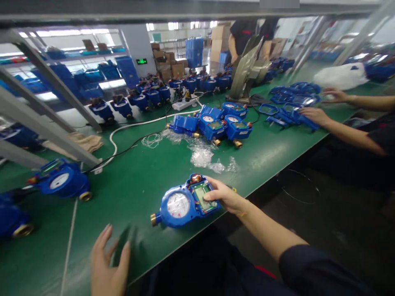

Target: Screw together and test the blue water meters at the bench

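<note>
A blue water meter [178, 205] with a round white dial and a brass fitting lies near the front edge of the green bench. My right hand [224, 195] grips its right end, thumb on the small screen of the exposed green circuit board [202, 195] and fingers behind the housing. Off to the left, my left hand [109, 263] is held over the bench edge with fingers apart and nothing in it. Further left is another blue water meter [60, 179] with a brass fitting.
Several assembled meters [212, 123] sit mid-bench beside crumpled clear plastic [202, 156]. A white cable [114, 137] crosses the green bench [129, 164]. At right, a co-worker's hands [317, 117] touch a pile of blue frames [290, 100]. A fan [245, 70] stands behind; metal posts [55, 90] rise left.
</note>
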Demonstrator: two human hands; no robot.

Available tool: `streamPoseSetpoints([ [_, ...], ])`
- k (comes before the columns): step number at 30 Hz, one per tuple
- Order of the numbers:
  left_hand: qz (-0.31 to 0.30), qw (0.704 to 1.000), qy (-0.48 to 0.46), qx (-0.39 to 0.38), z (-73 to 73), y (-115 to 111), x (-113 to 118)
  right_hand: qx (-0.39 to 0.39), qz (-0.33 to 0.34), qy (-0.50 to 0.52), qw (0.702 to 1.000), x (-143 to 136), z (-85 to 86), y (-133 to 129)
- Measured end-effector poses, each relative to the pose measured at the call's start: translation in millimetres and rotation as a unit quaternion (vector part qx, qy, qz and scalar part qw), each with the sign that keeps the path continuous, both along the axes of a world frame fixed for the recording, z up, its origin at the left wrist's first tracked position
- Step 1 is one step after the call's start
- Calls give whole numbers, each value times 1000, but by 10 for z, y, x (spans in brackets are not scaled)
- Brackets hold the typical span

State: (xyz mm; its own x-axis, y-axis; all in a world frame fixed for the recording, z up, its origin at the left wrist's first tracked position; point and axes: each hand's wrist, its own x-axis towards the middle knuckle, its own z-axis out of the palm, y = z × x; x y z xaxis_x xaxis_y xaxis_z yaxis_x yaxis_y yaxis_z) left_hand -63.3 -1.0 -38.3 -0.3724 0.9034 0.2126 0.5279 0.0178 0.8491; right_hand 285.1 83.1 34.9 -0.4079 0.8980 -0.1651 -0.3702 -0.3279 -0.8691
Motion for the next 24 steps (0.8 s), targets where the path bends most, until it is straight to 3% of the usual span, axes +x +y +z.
streamPoseSetpoints([
  [6, -184, 972, -141, -48, 225, -123, 26, 69, 202, -76, 974, -533, 75, 391],
  [9, -283, 941, -164, -91, 292, -58, 23, 95, 280, -90, 951, -679, 76, 563],
  [12, -331, 925, -156, -102, 304, 82, 40, 119, 326, -112, 931, -787, 42, 675],
  [17, -386, 893, -168, -159, 232, 197, 94, 164, 337, -190, 907, -836, 17, 713],
  [20, -372, 895, -179, -168, 170, 134, 135, 169, 289, -265, 904, -729, 50, 666],
  [24, -314, 916, -192, -159, 138, -30, 277, 113, 191, -245, 944, -467, 46, 492],
])
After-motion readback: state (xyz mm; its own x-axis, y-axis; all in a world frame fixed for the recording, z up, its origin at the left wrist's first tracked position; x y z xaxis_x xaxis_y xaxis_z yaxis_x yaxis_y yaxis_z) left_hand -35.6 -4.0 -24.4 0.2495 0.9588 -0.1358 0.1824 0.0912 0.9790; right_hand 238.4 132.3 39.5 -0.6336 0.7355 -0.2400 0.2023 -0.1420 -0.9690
